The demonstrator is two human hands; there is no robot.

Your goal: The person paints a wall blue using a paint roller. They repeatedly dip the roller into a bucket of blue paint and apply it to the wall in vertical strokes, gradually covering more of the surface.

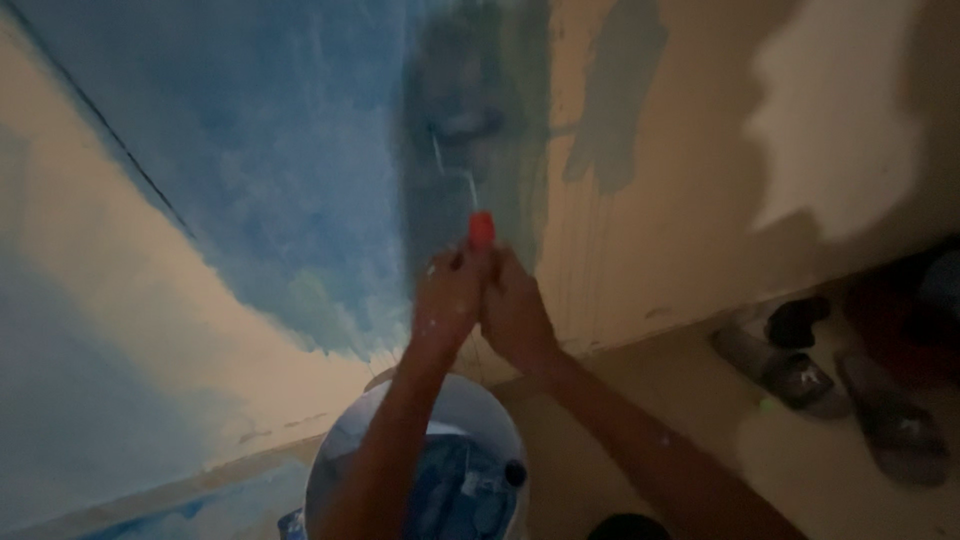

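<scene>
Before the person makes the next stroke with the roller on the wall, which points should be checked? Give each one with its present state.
1. Both hands on the handle: left hand and right hand grip the orange roller handle. Ok.
2. Roller head against the wall: blurred and dark. Cannot tell.
3. Paint load on the roller: cannot tell.
4. Paint bucket within reach: directly below the arms. Ok.
5. Floor beside the wall free of things: sandals lie on the floor to the right. Not ok.
6. Blue painted area even: patchy lower edge. Not ok.

L hand (pixel 447 297) + R hand (pixel 515 312) pressed together, fingers closed; both forearms stretched up-forward, elbows low.
</scene>
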